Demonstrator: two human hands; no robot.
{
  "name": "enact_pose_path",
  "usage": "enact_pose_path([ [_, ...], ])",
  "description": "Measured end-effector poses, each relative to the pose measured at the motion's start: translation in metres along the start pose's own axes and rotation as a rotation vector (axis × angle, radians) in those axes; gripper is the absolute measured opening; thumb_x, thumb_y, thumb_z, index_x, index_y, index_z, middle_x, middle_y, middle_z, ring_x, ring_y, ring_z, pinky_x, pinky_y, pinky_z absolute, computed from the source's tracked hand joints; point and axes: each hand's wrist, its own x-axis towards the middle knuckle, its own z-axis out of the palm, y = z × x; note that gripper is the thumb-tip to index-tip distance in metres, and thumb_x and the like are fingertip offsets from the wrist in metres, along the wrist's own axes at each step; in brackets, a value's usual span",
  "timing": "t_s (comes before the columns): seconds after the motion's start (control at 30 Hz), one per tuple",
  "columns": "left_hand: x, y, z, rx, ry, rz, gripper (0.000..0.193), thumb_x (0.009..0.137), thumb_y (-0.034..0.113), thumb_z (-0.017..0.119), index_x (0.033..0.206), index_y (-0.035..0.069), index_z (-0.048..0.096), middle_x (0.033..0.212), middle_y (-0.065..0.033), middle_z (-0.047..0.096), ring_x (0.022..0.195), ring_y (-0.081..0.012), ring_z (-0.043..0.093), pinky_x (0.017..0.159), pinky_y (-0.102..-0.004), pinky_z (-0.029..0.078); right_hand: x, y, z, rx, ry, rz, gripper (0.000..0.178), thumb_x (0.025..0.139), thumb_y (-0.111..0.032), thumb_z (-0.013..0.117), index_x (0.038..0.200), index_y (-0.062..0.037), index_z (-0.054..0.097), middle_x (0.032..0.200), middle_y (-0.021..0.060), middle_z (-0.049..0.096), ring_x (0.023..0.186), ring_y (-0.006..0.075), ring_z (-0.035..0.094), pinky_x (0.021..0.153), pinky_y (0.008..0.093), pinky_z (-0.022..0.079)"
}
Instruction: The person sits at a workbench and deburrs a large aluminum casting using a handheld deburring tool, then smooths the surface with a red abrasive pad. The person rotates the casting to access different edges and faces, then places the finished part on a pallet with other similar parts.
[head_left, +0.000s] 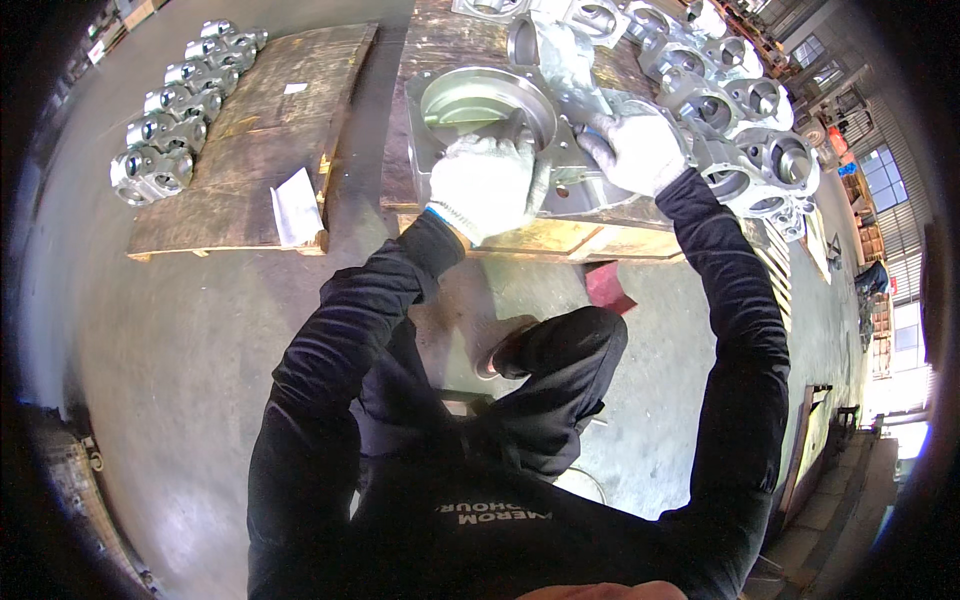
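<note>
A large silvery metal casting [415,125] with a wide round bore lies at the near edge of a wooden pallet [570,238]. My left hand [485,185], in a white glove, is curled over the near rim of the bore, fingertips reaching inside. To its right, my right hand [635,150], also gloved, is above the casting's right part with its fingers bent and closed. A dark, bluish shape shows at those fingers; whether it is a small tool or a soiled fingertip is unclear. Just beyond stands a tubular metal casting [565,65].
Several similar castings [755,100] crowd the pallet's right side. A second wooden pallet [250,150] on the left bears a row of small castings [165,130] and a white paper sheet [296,208]. A red piece [608,288] lies on the floor by the near pallet.
</note>
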Motion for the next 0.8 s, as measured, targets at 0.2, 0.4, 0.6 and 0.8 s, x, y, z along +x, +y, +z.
enact_pose_path([
  [0.2, 0.001, 0.001, -0.005, 0.029, -0.048, 0.020, 0.035, 0.097, 0.034, 0.056, 0.106, 0.006, 0.073, 0.081, -0.0122, 0.072, 0.071, -0.0297, 0.070, 0.068, -0.0444, 0.056, -0.046, -0.025, -0.028, 0.043, 0.048, -0.015, 0.031, 0.097, -0.037, 0.063, 0.107, -0.0093, 0.070, 0.070, 0.0146, 0.069, 0.061, 0.0338, 0.069, 0.056, 0.0445, 0.054],
  [0.4, 0.003, 0.001, -0.009, 0.011, -0.001, 0.025, 0.028, 0.096, 0.033, 0.057, 0.090, 0.009, 0.073, 0.072, -0.0089, 0.070, 0.063, -0.0279, 0.068, 0.065, -0.0417, 0.055, -0.095, -0.033, -0.020, 0.080, 0.170, 0.111, 0.030, 0.097, -0.038, 0.063, 0.112, -0.0120, 0.067, 0.075, 0.0155, 0.070, 0.061, 0.0340, 0.069, 0.056, 0.0448, 0.054],
  [0.6, 0.004, 0.001, -0.007, 0.021, 0.003, 0.062, 0.027, 0.096, 0.032, 0.057, 0.088, 0.010, 0.070, 0.071, -0.0109, 0.068, 0.064, -0.0292, 0.067, 0.067, -0.0417, 0.055, -0.149, 0.022, 0.016, 0.034, 0.066, 0.733, 0.039, 0.099, -0.040, 0.060, 0.123, -0.0093, 0.059, 0.089, 0.0234, 0.072, 0.077, 0.0431, 0.071, 0.068, 0.0528, 0.057],
  [0.8, 0.008, 0.003, -0.008, 0.034, 0.000, 0.054, 0.025, 0.097, 0.032, 0.058, 0.096, 0.010, 0.071, 0.072, -0.0135, 0.069, 0.066, -0.0321, 0.067, 0.069, -0.0453, 0.054, -0.164, 0.071, 0.048, 0.020, 0.182, 0.955, 0.037, 0.100, -0.043, 0.057, 0.121, -0.0139, 0.065, 0.091, 0.0204, 0.075, 0.085, 0.0426, 0.072, 0.077, 0.0536, 0.057],
])
